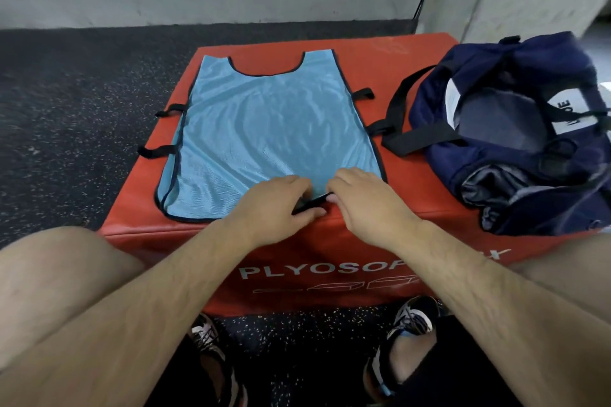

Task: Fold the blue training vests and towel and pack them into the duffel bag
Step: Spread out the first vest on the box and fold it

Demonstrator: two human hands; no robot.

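A light blue mesh training vest [264, 122] with black trim and black side straps lies flat on the red plyo box [390, 66], neck hole at the far end. At its near hem my left hand [274, 205] and my right hand [363, 205] sit close together, both pinching the black hem edge between fingers and thumb. The navy duffel bag [515, 129] stands unzipped on the right part of the box, its black handles draped toward the vest. No towel shows in this view.
The box bears white "PLYOSOFT" lettering on its near face [307, 271]. Dark speckled rubber floor [72, 102] surrounds it, with a concrete wall behind. My knees and shoes [413, 320] are just in front of the box.
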